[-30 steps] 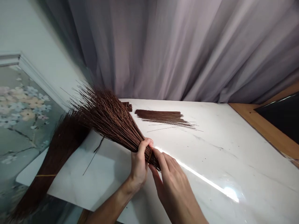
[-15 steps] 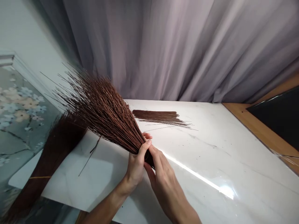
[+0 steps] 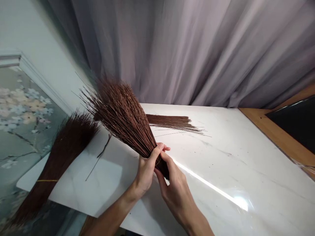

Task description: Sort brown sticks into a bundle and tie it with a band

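A thick bundle of thin brown twigs point(image 3: 128, 118) is held above the table in both hands, tilted with its fanned end up and to the left. My left hand point(image 3: 146, 167) is wrapped round the narrow part, its thumb lying across the twigs. Just below, near the bundle's lower end, my right hand point(image 3: 173, 177) grips with its thumb and fingers on either side. A thin band seems to circle the twigs between the hands, partly covered by fingers.
A smaller pile of twigs point(image 3: 172, 121) lies at the back of the white marbled table point(image 3: 216, 173). On the left, another big twig bundle point(image 3: 59, 160), tied with a yellow band, leans over the table's edge. A few loose twigs point(image 3: 104, 147) lie nearby. Behind hangs a grey curtain point(image 3: 167, 52).
The bundle has swung somewhat more upright, its fanned end moving right. Both hands have shifted slightly right and keep their hold. The whole view has also shifted a little.
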Motion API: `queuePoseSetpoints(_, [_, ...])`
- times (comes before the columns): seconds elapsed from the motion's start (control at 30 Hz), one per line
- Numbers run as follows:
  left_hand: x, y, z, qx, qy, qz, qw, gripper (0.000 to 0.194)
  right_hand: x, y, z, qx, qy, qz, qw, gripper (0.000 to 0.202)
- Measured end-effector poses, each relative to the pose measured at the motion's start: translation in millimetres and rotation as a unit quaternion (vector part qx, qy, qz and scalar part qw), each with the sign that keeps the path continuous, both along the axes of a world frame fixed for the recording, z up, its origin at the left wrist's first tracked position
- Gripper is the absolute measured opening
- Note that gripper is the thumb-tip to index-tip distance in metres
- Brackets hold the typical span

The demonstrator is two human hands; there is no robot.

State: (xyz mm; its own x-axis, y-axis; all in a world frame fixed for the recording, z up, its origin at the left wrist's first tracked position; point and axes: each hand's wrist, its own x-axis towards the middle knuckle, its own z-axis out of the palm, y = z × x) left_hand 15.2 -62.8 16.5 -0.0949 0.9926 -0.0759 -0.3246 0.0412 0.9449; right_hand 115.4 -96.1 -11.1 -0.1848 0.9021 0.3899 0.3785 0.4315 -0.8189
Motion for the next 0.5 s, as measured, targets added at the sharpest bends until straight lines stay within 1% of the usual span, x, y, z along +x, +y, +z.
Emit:
queuePoseSetpoints(0.07, [0.2, -1.3, -0.6, 0.012, 0.019, -0.006, 1.000, 0.025, -1.9, 0.8, -3.0, -0.015, 0.034, 0.001, 0.999, 0.052])
queuePoseSetpoints(0.13, [0.0, -2.3, -1.1, 0.025, 0.039, -0.013, 0.999, 0.022, 0.6, 0.4, -2.3, -0.037, 0.079, 0.011, 0.996, 0.051])
queuePoseSetpoints(0.2, [-0.5, -2.6, -1.8, 0.042, 0.060, -0.021, 0.997, 0.020, 9.3, -2.2, 2.8, -0.070, 0.118, 0.045, 0.990, 0.053])
queuePoseSetpoints(0.27, [-0.9, -2.0, -3.0, 0.061, 0.085, -0.026, 0.994, 0.018, 22.6, -6.4, 11.3, -0.107, 0.120, 0.087, 0.983, 0.057])
queuePoseSetpoints(0.3, [-0.9, -1.4, -3.7, 0.069, 0.097, -0.026, 0.993, 0.018, 29.2, -8.0, 16.4, -0.123, 0.112, 0.086, 0.982, 0.057])
queuePoseSetpoints(0.33, [-0.8, -0.8, -4.2, 0.072, 0.109, -0.029, 0.991, 0.017, 34.5, -8.5, 21.7, -0.134, 0.103, 0.063, 0.984, 0.058])
queuePoseSetpoints(0.4, [0.1, 0.4, -4.3, 0.065, 0.129, -0.041, 0.989, 0.018, 38.2, -3.9, 32.9, -0.136, 0.081, -0.028, 0.987, 0.065])
queuePoseSetpoints(0.43, [0.6, 0.8, -3.5, 0.058, 0.136, -0.047, 0.988, 0.019, 35.8, 1.8, 38.8, -0.125, 0.067, -0.075, 0.987, 0.073])
queuePoseSetpoints(0.47, [1.2, 1.1, -2.2, 0.053, 0.145, -0.053, 0.987, 0.019, 30.9, 9.4, 44.8, -0.110, 0.051, -0.107, 0.987, 0.081])
queuePoseSetpoints(0.5, [1.6, 1.5, -0.5, 0.051, 0.155, -0.053, 0.985, 0.016, 24.3, 18.7, 50.8, -0.092, 0.039, -0.116, 0.988, 0.086])
